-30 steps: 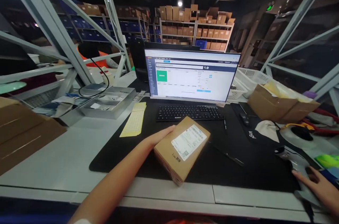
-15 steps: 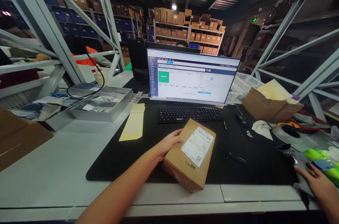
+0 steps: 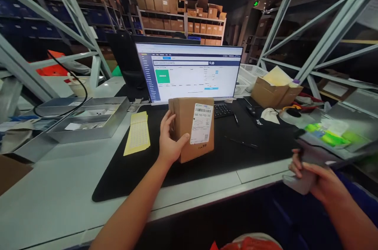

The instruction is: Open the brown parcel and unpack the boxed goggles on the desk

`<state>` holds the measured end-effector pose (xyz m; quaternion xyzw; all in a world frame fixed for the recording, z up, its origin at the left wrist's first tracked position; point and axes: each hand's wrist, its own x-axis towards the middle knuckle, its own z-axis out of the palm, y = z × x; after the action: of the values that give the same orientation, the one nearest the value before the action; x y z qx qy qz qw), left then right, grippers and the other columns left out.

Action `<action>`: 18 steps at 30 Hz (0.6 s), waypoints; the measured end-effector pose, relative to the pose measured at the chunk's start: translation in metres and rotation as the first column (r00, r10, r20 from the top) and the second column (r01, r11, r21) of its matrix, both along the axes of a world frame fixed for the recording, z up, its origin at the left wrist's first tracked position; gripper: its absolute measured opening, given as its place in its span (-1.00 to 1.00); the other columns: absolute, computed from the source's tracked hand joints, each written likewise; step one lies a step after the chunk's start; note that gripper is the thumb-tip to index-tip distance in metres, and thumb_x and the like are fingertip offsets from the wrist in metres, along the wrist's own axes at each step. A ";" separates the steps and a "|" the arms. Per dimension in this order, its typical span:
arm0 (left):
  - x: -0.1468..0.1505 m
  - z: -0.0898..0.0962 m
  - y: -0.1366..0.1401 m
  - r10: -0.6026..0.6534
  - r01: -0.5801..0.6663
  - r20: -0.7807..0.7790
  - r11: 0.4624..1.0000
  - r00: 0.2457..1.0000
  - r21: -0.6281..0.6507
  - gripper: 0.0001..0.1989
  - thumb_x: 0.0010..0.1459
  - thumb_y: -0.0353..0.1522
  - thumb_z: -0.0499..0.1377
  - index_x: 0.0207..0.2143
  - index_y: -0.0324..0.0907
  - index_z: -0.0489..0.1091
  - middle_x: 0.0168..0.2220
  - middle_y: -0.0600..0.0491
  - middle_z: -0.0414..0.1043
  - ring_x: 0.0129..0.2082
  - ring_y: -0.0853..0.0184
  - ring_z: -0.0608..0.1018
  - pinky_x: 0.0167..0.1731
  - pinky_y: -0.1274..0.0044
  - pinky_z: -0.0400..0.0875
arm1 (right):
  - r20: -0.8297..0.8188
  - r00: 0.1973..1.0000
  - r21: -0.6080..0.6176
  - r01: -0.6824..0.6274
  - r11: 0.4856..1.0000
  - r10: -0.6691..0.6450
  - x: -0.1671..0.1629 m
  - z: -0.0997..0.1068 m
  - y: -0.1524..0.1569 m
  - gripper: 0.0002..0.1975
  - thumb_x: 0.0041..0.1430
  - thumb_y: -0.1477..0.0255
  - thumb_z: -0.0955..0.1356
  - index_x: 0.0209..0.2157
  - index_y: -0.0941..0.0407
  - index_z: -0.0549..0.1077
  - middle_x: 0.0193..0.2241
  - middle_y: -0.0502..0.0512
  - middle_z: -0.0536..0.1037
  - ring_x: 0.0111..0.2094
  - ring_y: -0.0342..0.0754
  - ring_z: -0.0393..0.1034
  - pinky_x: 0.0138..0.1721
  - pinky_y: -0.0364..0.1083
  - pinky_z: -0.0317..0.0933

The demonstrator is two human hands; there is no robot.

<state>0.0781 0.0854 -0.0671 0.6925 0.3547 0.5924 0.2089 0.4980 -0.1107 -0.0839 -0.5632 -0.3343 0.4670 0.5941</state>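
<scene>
At the lower right of the frame the right hand (image 3: 317, 177) is curled around the grip of a grey handheld scanner (image 3: 307, 163), held off the front edge of the table (image 3: 53, 199) — the fingers wrap the handle and the scanner's dark head points up and to the left. Left of centre, the left hand (image 3: 169, 144) grips a cardboard box (image 3: 189, 128) by its left side, thumb across the front face and fingers behind. The box stands upright above the black desk mat (image 3: 141, 171); whether its lower edge touches the mat cannot be told. Its front faces the camera, with a white shipping label (image 3: 201, 123) bearing a barcode on its right half.

On the mat to the left of the box lies a yellow sheet of small stickers (image 3: 138, 136), and left of that a shallow metal tray (image 3: 88, 122) rests on the table. To the right of the box a black pen (image 3: 240, 142) lies on the mat. Just behind the box sits a black keyboard (image 3: 223, 110) — mostly hidden by it — and behind that a lit monitor (image 3: 189, 71) at centre frame. At centre right an open cardboard carton (image 3: 273, 92) holds yellowish paper. At the top of the frame, far back, shelves (image 3: 177, 21) carry rows of brown boxes.
</scene>
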 end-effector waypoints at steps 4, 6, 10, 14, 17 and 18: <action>0.012 -0.004 -0.011 0.068 -0.053 -0.129 0.991 0.989 0.119 -0.25 0.03 -0.34 0.37 0.27 -0.01 0.21 0.38 -0.01 0.00 0.37 0.19 0.15 0.33 0.36 0.11 | 0.147 0.974 -0.063 -0.164 0.984 0.172 -0.056 0.014 -0.002 -0.51 0.05 0.20 0.47 -0.07 0.17 0.36 -0.54 0.00 0.30 -0.52 -0.11 0.19 -0.39 -0.08 0.04; 0.017 -0.004 -0.016 0.105 -0.082 -0.175 0.987 0.979 0.136 -0.26 0.02 -0.35 0.36 0.25 -0.03 0.22 0.37 -0.02 0.03 0.36 0.19 0.17 0.33 0.34 0.10 | 0.228 0.936 -0.151 -0.237 0.960 0.268 -0.075 0.021 -0.002 -0.64 0.06 0.19 0.42 -0.28 0.20 0.39 -0.56 0.04 0.31 -0.50 -0.09 0.19 -0.37 -0.06 0.07; 0.022 -0.006 -0.020 0.119 -0.095 -0.223 0.989 0.968 0.116 -0.29 0.06 -0.32 0.34 0.26 -0.02 0.19 0.38 -0.03 0.01 0.37 0.18 0.16 0.33 0.32 0.10 | 0.237 0.919 -0.207 -0.271 0.940 0.317 -0.089 0.026 0.004 -0.71 0.02 0.22 0.37 -0.44 0.18 0.34 -0.59 0.05 0.31 -0.49 -0.09 0.19 -0.37 -0.06 0.08; 0.023 -0.007 -0.022 0.106 -0.081 -0.232 0.990 0.967 0.117 -0.28 0.06 -0.34 0.34 0.26 -0.06 0.18 0.38 -0.05 0.01 0.37 0.22 0.15 0.33 0.38 0.09 | 0.188 0.944 -0.112 -0.252 0.961 0.269 -0.082 0.016 0.007 -0.65 0.06 0.25 0.41 -0.17 0.18 0.40 -0.54 -0.01 0.34 -0.48 -0.11 0.23 -0.35 -0.09 0.11; 0.024 -0.007 -0.024 0.105 -0.074 -0.247 0.989 0.963 0.131 -0.30 0.07 -0.34 0.32 0.25 -0.07 0.19 0.38 -0.06 -0.01 0.38 0.20 0.13 0.34 0.37 0.08 | 0.186 0.958 -0.070 -0.209 0.976 0.218 -0.066 0.010 0.010 -0.64 0.07 0.23 0.43 -0.19 0.17 0.41 -0.54 0.00 0.35 -0.50 -0.12 0.24 -0.36 -0.10 0.13; 0.024 -0.007 -0.025 0.106 -0.074 -0.254 0.988 0.961 0.133 -0.31 0.07 -0.34 0.32 0.25 -0.07 0.20 0.38 -0.06 -0.02 0.38 0.18 0.13 0.34 0.35 0.08 | 0.200 0.961 -0.076 -0.178 0.981 0.190 -0.056 0.009 0.013 -0.65 0.06 0.20 0.44 -0.27 0.18 0.40 -0.56 0.03 0.36 -0.50 -0.11 0.24 -0.36 -0.09 0.14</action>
<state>0.1021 0.0604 -0.0743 0.7589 0.3736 0.5256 0.0905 0.4417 -0.0975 -0.0745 -0.5918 -0.4314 0.4688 0.4939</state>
